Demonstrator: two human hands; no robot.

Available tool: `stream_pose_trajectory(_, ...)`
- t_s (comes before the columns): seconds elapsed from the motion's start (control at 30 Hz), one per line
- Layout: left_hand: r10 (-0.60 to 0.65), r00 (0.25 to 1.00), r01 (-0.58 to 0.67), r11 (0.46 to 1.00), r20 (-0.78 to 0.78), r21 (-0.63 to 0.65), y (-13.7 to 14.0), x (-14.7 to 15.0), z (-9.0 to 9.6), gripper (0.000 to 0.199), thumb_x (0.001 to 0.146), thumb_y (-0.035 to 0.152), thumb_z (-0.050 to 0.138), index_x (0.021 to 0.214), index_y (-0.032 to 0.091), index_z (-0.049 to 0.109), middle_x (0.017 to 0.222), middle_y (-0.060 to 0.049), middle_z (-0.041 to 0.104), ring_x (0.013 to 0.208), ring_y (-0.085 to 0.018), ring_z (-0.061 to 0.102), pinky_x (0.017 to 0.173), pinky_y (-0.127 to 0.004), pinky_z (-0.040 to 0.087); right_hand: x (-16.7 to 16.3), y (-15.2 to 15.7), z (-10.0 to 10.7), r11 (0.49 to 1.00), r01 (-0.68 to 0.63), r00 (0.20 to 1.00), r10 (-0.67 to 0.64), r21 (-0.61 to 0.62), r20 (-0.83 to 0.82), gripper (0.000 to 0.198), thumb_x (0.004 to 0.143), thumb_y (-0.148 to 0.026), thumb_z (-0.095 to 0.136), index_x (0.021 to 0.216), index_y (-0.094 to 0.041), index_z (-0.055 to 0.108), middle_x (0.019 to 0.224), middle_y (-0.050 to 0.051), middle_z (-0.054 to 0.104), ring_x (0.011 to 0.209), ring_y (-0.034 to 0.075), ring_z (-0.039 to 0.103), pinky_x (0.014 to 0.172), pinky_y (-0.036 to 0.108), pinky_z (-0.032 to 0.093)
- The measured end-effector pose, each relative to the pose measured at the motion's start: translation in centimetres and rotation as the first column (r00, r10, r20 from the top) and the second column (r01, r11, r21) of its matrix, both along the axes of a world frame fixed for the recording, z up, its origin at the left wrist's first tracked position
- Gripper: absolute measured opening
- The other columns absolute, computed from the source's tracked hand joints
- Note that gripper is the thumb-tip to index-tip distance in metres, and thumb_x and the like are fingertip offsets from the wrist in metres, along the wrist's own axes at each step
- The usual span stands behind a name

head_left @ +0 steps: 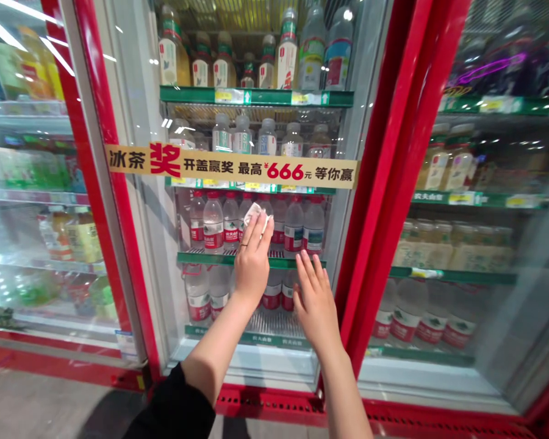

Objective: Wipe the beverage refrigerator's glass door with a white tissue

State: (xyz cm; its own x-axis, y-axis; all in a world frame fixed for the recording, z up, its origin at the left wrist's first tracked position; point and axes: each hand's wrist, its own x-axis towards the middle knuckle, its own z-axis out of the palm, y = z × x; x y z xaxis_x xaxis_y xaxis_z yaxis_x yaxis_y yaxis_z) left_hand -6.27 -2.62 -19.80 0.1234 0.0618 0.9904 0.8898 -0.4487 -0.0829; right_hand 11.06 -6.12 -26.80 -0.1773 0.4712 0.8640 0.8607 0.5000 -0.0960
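Observation:
My left hand (252,259) presses a crumpled white tissue (255,214) under its fingertips against the glass door (149,235) of a red-framed drinks fridge. The fingers lie together and fairly straight over the tissue. Lower and to the right, my right hand (316,302) has its fingers stretched out flat toward the same glass, holding nothing; whether its fingertips touch the pane I cannot tell. Behind the glass, red-capped water bottles (213,227) stand on a shelf, partly hidden by my left hand. A yellow banner (210,163) with printed characters runs across the door above my hands.
Red door frames (388,201) flank the pane. To the right is another fridge section with bottles (409,320); to the left, shelves hold drinks (85,235). Green shelf edges (256,96) carry price labels. A red vented base (265,402) meets the grey floor (86,405).

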Motion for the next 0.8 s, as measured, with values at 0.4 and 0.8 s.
stream_pose_trajectory(0.4,-0.024,0.988,0.021,0.999,-0.153,-0.024,0.1,0.7,0.7,0.083,0.104,-0.004,0.039,0.176,0.029,0.019,0.173,-0.005,0.046,0.165,-0.02,0.035,0.135,-0.043,0.041,0.2,-0.1,0.6,0.989,-0.145,0.977,0.141,-0.018,-0.162,0.078,0.109,-0.015,0.039,0.177,-0.038,0.007,0.182,0.006,0.031,0.171,0.025,0.018,0.136,0.058,0.035)
stream_pose_trajectory(0.8,-0.06,0.966,0.059,0.998,-0.251,-0.011,0.3,1.9,1.8,0.084,0.104,-0.004,0.039,0.177,0.029,0.013,0.172,-0.004,0.048,0.164,-0.019,0.036,0.134,-0.042,0.045,0.7,0.4,0.4,0.991,-0.127,0.971,0.131,0.029,-0.202,0.084,0.108,-0.014,0.041,0.176,-0.042,-0.001,0.182,0.005,0.032,0.171,0.027,0.019,0.135,0.063,0.035)
